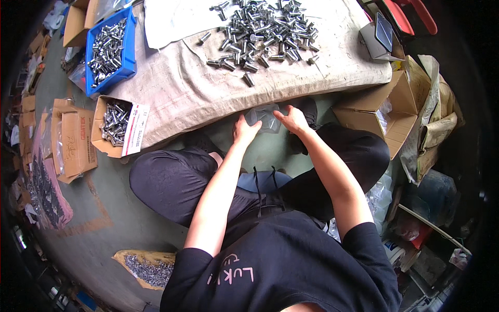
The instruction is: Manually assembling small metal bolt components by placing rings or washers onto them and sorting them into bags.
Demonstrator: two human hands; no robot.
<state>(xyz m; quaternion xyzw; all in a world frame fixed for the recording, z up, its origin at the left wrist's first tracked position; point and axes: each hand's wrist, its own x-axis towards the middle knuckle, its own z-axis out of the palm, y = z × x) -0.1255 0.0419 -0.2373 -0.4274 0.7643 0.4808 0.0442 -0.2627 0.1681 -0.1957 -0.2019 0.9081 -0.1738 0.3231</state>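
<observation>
Between my knees, just below the near edge of the cloth-covered table, a clear plastic bag (267, 119) is stretched between my hands. My left hand (245, 131) pinches its left side, with thumb and fingers curled at the edge. On the other side, my right hand (294, 120) grips the bag's upper right edge. The bag looks thin and see-through; whether anything lies in it I cannot tell. Beyond my hands, a heap of shiny metal bolt-like parts (260, 34) spreads over the table, a few lying loose toward its near edge.
At left stand a blue bin (133, 58) and an open carton (136, 130), both holding metal parts. An open cardboard box (358, 120) with clear plastic inside is at right. A small device with a dark panel (383, 32) sits on the table's right corner. Metal bits fill a tray (120, 256) behind left.
</observation>
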